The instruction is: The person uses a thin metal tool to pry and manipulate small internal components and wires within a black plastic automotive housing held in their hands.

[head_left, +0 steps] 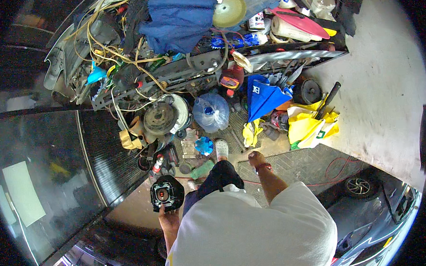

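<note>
My left hand (168,220) grips a black, roughly round car part (167,194) from below. Its open face shows a silvery frame and a reddish-brown middle; its exact kind is unclear. To the right, my right hand (256,158) hangs over the floor with its fingers curled in. Whatever may be inside them is hidden. A yellow cloth or glove (252,133) lies just beyond that hand. Close to the held part, a red-and-white bottle (158,164) stands on the floor. A green bottle (202,169) lies beside my legs.
Ahead, a cluttered bench (268,64) carries a dark blue cloth (179,20) and tangled cables. Under it sit a bluish plastic bag (211,112), a worn metal disc (160,119), a blue umbrella (267,97) and a yellow bag (313,125). A car (380,211) stands at right.
</note>
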`<action>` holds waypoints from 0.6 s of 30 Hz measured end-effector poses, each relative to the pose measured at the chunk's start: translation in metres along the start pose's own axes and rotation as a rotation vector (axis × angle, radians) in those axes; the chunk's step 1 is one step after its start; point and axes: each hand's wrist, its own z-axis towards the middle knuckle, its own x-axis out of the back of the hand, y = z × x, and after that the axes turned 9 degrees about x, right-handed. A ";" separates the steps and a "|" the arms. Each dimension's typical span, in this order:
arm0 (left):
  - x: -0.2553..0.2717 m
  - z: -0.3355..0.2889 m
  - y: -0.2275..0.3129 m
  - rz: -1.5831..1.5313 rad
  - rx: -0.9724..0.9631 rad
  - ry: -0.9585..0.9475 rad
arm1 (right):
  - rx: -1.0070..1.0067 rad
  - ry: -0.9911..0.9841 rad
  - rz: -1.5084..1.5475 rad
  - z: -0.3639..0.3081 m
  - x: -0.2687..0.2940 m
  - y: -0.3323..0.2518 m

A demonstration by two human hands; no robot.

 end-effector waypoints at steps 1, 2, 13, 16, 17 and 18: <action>-0.001 0.000 -0.002 0.008 0.005 0.008 | 0.006 -0.073 -0.019 0.000 0.005 0.008; -0.001 0.000 -0.004 0.031 0.015 -0.006 | 0.077 -0.021 -0.074 0.002 0.006 0.012; 0.043 -0.017 -0.021 -0.097 -0.032 0.138 | 0.271 -0.169 0.215 0.042 -0.037 -0.044; 0.037 0.009 -0.043 -0.182 0.056 0.040 | 0.491 -0.153 0.346 0.097 0.002 0.003; 0.040 0.007 -0.044 -0.202 0.045 0.086 | 0.547 -0.153 0.233 0.096 -0.003 -0.008; 0.046 0.003 -0.045 -0.225 0.030 0.139 | 0.636 -0.123 0.020 0.089 -0.011 -0.026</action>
